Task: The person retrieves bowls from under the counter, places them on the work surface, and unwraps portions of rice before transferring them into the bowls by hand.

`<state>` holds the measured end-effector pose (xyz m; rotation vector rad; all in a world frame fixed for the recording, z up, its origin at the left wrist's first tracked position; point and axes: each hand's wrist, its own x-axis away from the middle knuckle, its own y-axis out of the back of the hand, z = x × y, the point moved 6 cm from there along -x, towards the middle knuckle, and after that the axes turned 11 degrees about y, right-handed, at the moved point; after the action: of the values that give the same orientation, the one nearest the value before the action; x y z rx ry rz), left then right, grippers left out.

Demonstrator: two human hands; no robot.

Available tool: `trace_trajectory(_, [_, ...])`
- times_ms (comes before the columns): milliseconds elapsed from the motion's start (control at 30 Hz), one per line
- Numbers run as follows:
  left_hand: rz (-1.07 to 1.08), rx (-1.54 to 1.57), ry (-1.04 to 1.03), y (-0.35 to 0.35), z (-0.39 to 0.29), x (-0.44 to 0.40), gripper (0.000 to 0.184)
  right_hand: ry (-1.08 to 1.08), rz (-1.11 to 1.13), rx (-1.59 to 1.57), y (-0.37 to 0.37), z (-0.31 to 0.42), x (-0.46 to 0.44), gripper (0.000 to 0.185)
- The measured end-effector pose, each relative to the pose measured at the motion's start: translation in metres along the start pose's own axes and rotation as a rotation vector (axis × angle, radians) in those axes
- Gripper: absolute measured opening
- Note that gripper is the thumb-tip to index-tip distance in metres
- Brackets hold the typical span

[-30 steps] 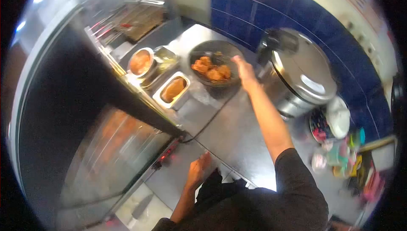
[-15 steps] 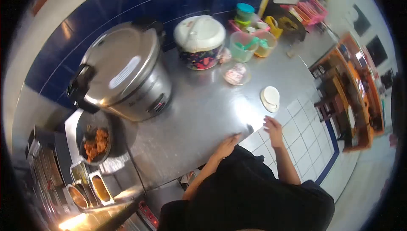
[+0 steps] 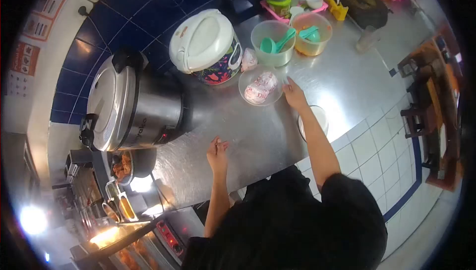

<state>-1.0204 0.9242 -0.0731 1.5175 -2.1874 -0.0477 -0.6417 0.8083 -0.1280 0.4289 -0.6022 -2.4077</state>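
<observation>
My right hand (image 3: pixel 295 94) is at the right rim of a clear plastic bowl (image 3: pixel 243 94), fingers stretched toward it; whether they touch the rim I cannot tell. White paper-wrapped bundles with red print (image 3: pixel 261 87) lie in the bowl. Over the steel counter, my left hand (image 3: pixel 217 154) hovers with loosely bent fingers set apart and nothing visible in them. A round white object (image 3: pixel 320 120) is partly covered by my right forearm. Behind the bowl stand a clear tub with green scoops (image 3: pixel 265 58) and a second tub (image 3: pixel 311 49). Another wrapped bundle (image 3: pixel 249 59) lies beside the first tub.
A white-lidded floral rice container (image 3: pixel 206 42) and a large steel cooker (image 3: pixel 148 106) stand along the blue tiled wall. A pan of browned food (image 3: pixel 122 166) and sauce trays (image 3: pixel 128 206) are at left. A pink tray (image 3: pixel 322 6) and clear cup (image 3: pixel 367 39) sit farther right.
My right hand has moved from near the round white object to the bowl's right rim. My left hand has lifted from the counter's front edge and shifted left. The view has turned.
</observation>
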Motion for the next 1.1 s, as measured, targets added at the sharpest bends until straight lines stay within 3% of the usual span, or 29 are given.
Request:
trace_trajectory(100, [0.034,0.045,0.075,-0.016,0.001,0.028,0.04,-0.09,0.249,-0.268,-0.009,0.01,-0.024,0.045])
trace_trajectory(300, [0.048,0.091,0.272,-0.032,0.029,0.066,0.039,-0.07,0.588,-0.353,-0.032,0.051,0.009,0.04])
trace_trajectory(400, [-0.011,0.101,0.287,-0.024,0.042,0.072,0.039,0.289,0.433,0.015,-0.038,0.079,-0.008,0.04])
trace_trajectory(467, [-0.053,0.118,0.293,-0.019,0.045,0.079,0.038,0.669,0.089,0.355,-0.04,0.116,-0.029,0.041])
trace_trajectory(533, [-0.085,0.135,0.306,-0.017,0.035,0.087,0.038,0.861,0.184,0.663,-0.057,0.15,-0.062,0.039])
trace_trajectory(733, [-0.166,0.058,0.285,0.001,0.067,0.125,0.039,0.887,0.384,1.091,-0.125,0.115,-0.123,0.023])
trace_trajectory(800, [-0.196,0.127,0.302,0.008,0.082,0.149,0.038,0.975,0.569,1.181,-0.132,0.091,-0.133,0.022])
trace_trajectory(867, [-0.292,0.291,0.339,0.016,0.127,0.179,0.034,1.249,0.407,0.947,-0.127,0.078,-0.138,0.014])
trace_trajectory(900, [-0.325,0.208,0.372,0.018,0.135,0.194,0.034,1.489,0.221,0.643,-0.098,0.109,-0.122,0.011])
trace_trajectory(967, [-0.395,0.044,0.474,0.027,0.145,0.22,0.034,1.398,0.32,0.939,-0.133,0.061,-0.148,0.021])
trace_trajectory(1000, [-0.454,0.04,0.504,0.032,0.144,0.233,0.034,1.332,0.245,0.98,-0.111,0.097,-0.13,0.023])
trace_trajectory(1033, [-0.498,0.031,0.535,0.037,0.137,0.245,0.035,1.644,0.257,0.73,-0.117,0.069,-0.134,0.027])
trace_trajectory(1067, [-0.524,0.02,0.568,0.044,0.136,0.258,0.035,1.402,0.451,0.88,-0.112,0.053,-0.134,0.039])
trace_trajectory(1100, [-0.588,0.084,0.558,0.054,0.145,0.271,0.035,1.207,0.629,0.972,-0.089,0.107,-0.098,0.055])
